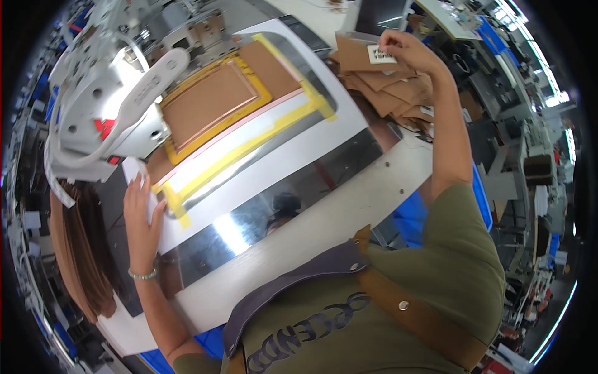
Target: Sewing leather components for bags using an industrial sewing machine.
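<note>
My left hand lies at the lower left corner of a white template board, its fingers stretched and the thumb apart. Yellow tape edges the board. A yellow frame on it surrounds a brown fabric panel under the machine's head. Out to the far right, my right hand has its fingers closed on a small white label with dark print. That label is over a brown fabric piece on top of a loose pile; whether it is attached cannot be seen.
A white sewing machine with a curved arm and cable stands at the left. Stacked brown panels hang by the table's left side. Loose brown pieces lie at the right. Blue bins sit below the pale table edge.
</note>
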